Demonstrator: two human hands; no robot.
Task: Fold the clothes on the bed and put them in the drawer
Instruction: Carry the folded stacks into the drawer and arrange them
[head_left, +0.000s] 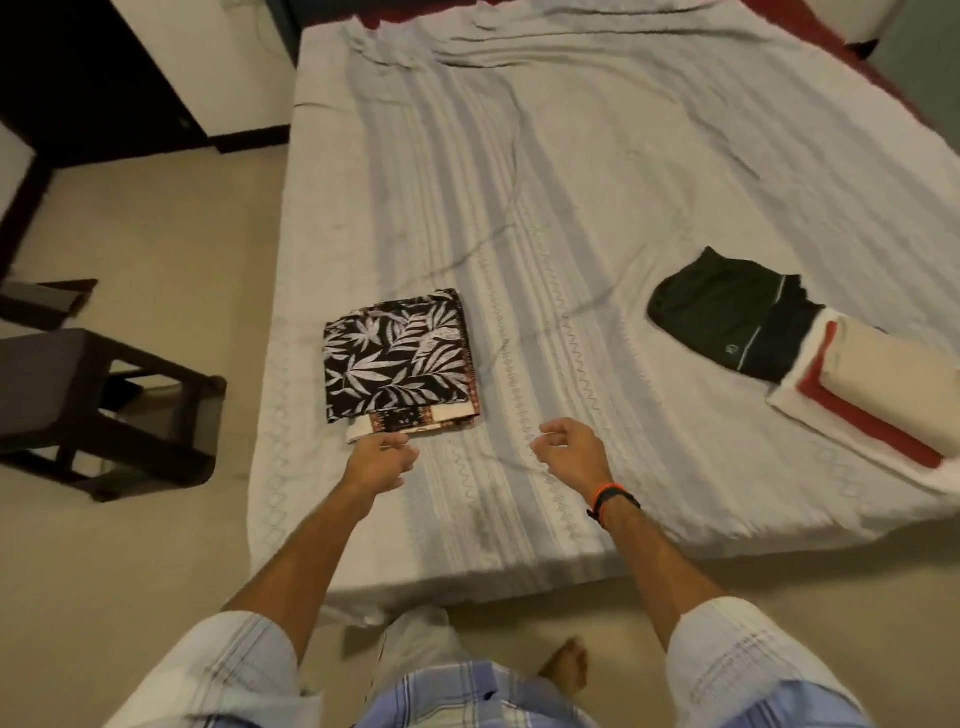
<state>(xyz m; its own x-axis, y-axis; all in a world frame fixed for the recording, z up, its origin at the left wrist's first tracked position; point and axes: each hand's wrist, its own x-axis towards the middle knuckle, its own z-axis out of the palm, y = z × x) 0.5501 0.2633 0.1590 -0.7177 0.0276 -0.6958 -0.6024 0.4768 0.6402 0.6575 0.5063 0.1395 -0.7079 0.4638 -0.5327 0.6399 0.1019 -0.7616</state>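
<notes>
While the person stands at the foot of the bed (545, 218), both bare arms reach forward over its near edge, the sleeves of a pale striped shirt pushed up to the elbows. The left hand (382, 460) hangs just at the near edge of a folded stack of clothes (397, 358), its fingers loosely curled; whether the fingertips touch the cream hem that sticks out from under the stack I cannot tell, and the grip has hold of nothing that I can make out. The right hand (569, 449) is held above the bare bedspread, near the stack but apart from it, fingers curled loosely inward and empty; a dark and orange wristband (610, 501) sits on that wrist. The stack lies on the left part of the bed, a black cloth with white leaves on top and a brown patterned piece with a cream border beneath. Well apart, on the right side of the bed, dark green shorts (727, 317) lie flat, one end tucked against a second folded pile (878, 395) of cream, red and white cloth near the right edge. A dark stool (98, 405) stands on the tiled floor beside the bed on the left. One bare foot (566, 667) shows on the floor below.
</notes>
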